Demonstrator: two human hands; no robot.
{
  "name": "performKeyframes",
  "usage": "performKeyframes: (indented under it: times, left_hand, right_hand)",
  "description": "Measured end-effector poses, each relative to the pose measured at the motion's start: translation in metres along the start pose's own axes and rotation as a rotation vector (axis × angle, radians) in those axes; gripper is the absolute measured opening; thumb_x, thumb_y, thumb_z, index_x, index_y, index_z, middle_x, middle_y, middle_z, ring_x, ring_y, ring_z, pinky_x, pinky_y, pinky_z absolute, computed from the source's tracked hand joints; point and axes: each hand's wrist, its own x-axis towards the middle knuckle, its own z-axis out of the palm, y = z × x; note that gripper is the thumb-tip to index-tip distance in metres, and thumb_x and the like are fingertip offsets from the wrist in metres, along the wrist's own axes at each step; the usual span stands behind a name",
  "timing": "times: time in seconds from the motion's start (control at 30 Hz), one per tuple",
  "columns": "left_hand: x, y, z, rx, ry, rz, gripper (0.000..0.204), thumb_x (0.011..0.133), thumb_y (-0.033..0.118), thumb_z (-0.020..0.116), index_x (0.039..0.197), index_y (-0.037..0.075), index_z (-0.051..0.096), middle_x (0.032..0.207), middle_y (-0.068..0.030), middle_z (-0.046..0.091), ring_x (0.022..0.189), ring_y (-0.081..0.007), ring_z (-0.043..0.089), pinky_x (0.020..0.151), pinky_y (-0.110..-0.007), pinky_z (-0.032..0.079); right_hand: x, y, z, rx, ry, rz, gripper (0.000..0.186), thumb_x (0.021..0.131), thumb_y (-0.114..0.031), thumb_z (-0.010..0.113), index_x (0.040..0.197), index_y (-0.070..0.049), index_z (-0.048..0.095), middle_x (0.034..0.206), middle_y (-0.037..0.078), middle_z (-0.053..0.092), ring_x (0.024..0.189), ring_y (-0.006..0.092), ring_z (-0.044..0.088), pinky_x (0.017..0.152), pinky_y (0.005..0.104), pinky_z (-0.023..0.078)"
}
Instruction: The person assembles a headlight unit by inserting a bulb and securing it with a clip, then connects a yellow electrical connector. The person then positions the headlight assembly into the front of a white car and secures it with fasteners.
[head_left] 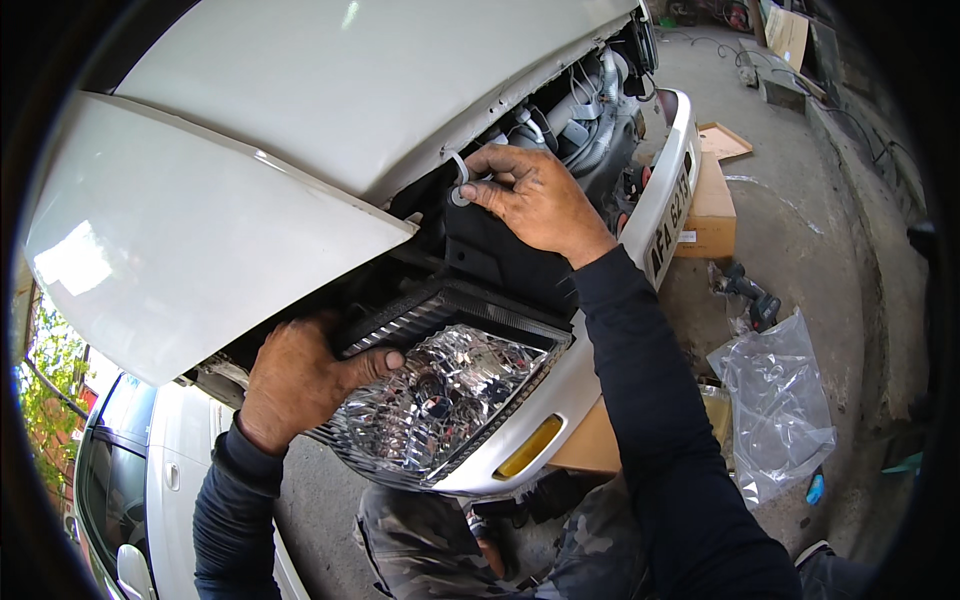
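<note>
A rectangular headlight (pixel 440 400) with a faceted, shiny lens and black frame sits tilted at the car's front corner. My left hand (pixel 295 375) grips its left side, thumb on the lens, with the other fingers partly hidden behind the housing. Higher up, my right hand (pixel 530 195) is closed over the black panel (pixel 490 250) behind the headlight. Its thumb presses by a small round grey piece (pixel 460 196), beside a curved white strip (pixel 459 165). What lies inside the right fingers is hidden.
The white hood (pixel 380 80) and fender (pixel 190 220) rise above the engine bay. Below is the white bumper (pixel 668 190) with an amber lamp (pixel 530 447). A cardboard box (pixel 712 215), cordless power tool (pixel 748 298) and transparent plastic bag (pixel 775 400) lie at right; another car (pixel 170 450) stands left.
</note>
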Motion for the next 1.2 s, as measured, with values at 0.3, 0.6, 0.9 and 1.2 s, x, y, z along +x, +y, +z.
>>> performKeyframes:
  times: [0.3, 0.6, 0.9, 1.2]
  left_hand:
    - [0.0, -0.011, 0.0, -0.083, 0.119, 0.084, 0.085, 0.078, 0.074, 0.084, 0.096, -0.009, 0.075, 0.085, -0.0256, 0.076, 0.08, -0.0414, 0.077, 0.078, -0.048, 0.061]
    - [-0.001, 0.001, -0.007, -0.036, 0.053, 0.013, 0.079, 0.079, 0.056, 0.092, 0.121, -0.008, 0.074, 0.107, -0.0254, 0.079, 0.097, -0.0383, 0.078, 0.091, -0.044, 0.06]
    - [-0.011, 0.006, -0.003, 0.015, 0.162, 0.047, 0.077, 0.078, 0.056, 0.093, 0.118, -0.008, 0.075, 0.103, -0.0255, 0.079, 0.094, -0.04, 0.078, 0.088, -0.045, 0.06]
    - [-0.024, 0.01, 0.019, 0.216, 0.215, 0.034, 0.075, 0.081, 0.075, 0.08, 0.093, 0.002, 0.072, 0.078, -0.0193, 0.075, 0.077, -0.0366, 0.079, 0.069, -0.047, 0.065]
  right_hand:
    - [0.003, 0.006, 0.015, 0.084, 0.089, -0.058, 0.019, 0.098, -0.004, 0.079, 0.116, 0.002, 0.075, 0.106, 0.011, 0.079, 0.096, 0.0173, 0.076, 0.089, 0.0315, 0.061]
    - [0.001, 0.005, 0.01, 0.036, 0.109, -0.058, 0.016, 0.099, -0.005, 0.078, 0.115, -0.001, 0.076, 0.103, 0.007, 0.078, 0.092, 0.0148, 0.072, 0.087, 0.0304, 0.058]
    - [-0.002, 0.017, 0.026, 0.01, 0.128, -0.011, 0.012, 0.101, -0.003, 0.076, 0.112, 0.0, 0.074, 0.103, 0.006, 0.078, 0.095, 0.0121, 0.07, 0.087, 0.0286, 0.055]
    - [-0.01, 0.008, 0.0, 0.378, -0.057, 0.321, 0.01, 0.102, -0.003, 0.076, 0.111, -0.004, 0.072, 0.1, -0.001, 0.073, 0.091, 0.007, 0.064, 0.082, 0.025, 0.054]
